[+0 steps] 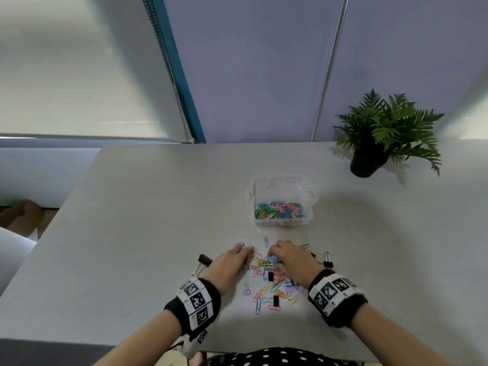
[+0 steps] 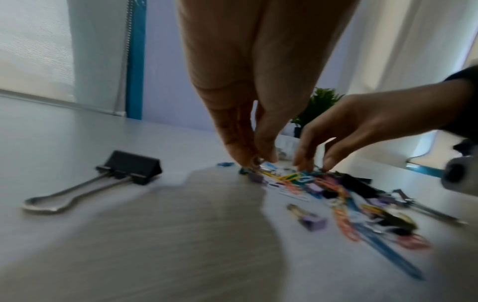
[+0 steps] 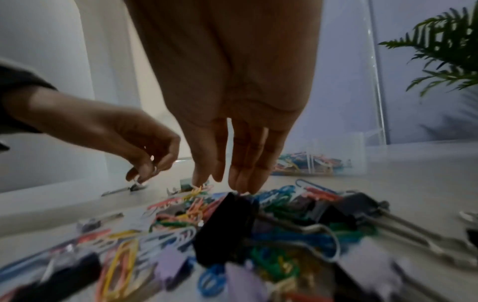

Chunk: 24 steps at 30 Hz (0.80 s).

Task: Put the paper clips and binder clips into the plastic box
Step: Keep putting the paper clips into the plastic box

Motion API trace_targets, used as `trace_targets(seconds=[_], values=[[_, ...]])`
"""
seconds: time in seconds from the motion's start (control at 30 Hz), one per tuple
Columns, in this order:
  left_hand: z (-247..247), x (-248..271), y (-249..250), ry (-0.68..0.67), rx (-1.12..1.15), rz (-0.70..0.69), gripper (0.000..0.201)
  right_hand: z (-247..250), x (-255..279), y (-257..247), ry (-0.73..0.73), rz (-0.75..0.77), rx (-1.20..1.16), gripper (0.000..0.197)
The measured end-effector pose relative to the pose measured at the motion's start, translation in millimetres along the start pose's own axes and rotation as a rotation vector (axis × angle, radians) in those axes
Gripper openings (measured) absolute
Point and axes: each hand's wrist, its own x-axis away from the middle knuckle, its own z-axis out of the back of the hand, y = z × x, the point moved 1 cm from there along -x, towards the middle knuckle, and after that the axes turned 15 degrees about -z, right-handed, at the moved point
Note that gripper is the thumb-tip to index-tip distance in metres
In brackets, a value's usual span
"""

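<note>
A clear plastic box [image 1: 282, 204] holding several coloured paper clips stands mid-table. Nearer me lies a loose pile of paper clips [image 1: 269, 278] mixed with small black and purple binder clips [image 1: 246, 289]. My left hand [image 1: 244, 250] is at the pile's far left edge, and its thumb and fingers [image 2: 269, 157] pinch a small silvery clip just above the table. My right hand [image 1: 273, 253] hovers over the pile's far side, its fingers [image 3: 248, 179] hanging nearly straight with the tips touching the clips. It grips nothing.
A large black binder clip [image 1: 204, 260] lies left of my left hand, and another [image 1: 327, 260] lies right of my right wrist. A potted fern [image 1: 380, 136] stands at the back right. A few stray paper clips [image 1: 266, 240] lie between pile and box.
</note>
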Motion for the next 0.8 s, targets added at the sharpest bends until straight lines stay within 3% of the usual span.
trace_targets(seconds=[0.07,0.17,0.43,0.47,0.57,0.6,0.8], values=[[-10.5,-3.8,12.3,-0.023,0.021,-0.097,0.031,-3.5,-0.2,-4.2,-0.007,-0.012,0.052,0.039],[-21.4,-18.6,18.3,-0.041,0.018,-0.077,0.041,-5.6,-4.3,-10.5,-0.016,-0.029,0.058,0.042],[-22.7,-38.0,19.2,-0.072,0.015,0.043,0.011,-7.1,-8.0,-8.0,-0.038,-0.081,0.012,0.013],[-21.0,-38.1,18.1,-0.058,0.017,0.047,0.013,-6.8,-7.1,-6.8,-0.037,-0.077,-0.031,0.007],[-11.6,-34.6,11.1,0.004,0.047,0.064,0.016,-6.5,-6.4,0.3,-0.048,-0.11,-0.218,0.036],[-7.9,-33.4,8.8,0.018,0.085,0.058,0.014,-4.6,-5.6,2.0,-0.056,-0.119,-0.299,0.037],[9.5,-31.0,-3.1,0.088,0.331,0.074,0.009,8.7,-2.4,6.3,-0.096,-0.181,-0.705,0.022]])
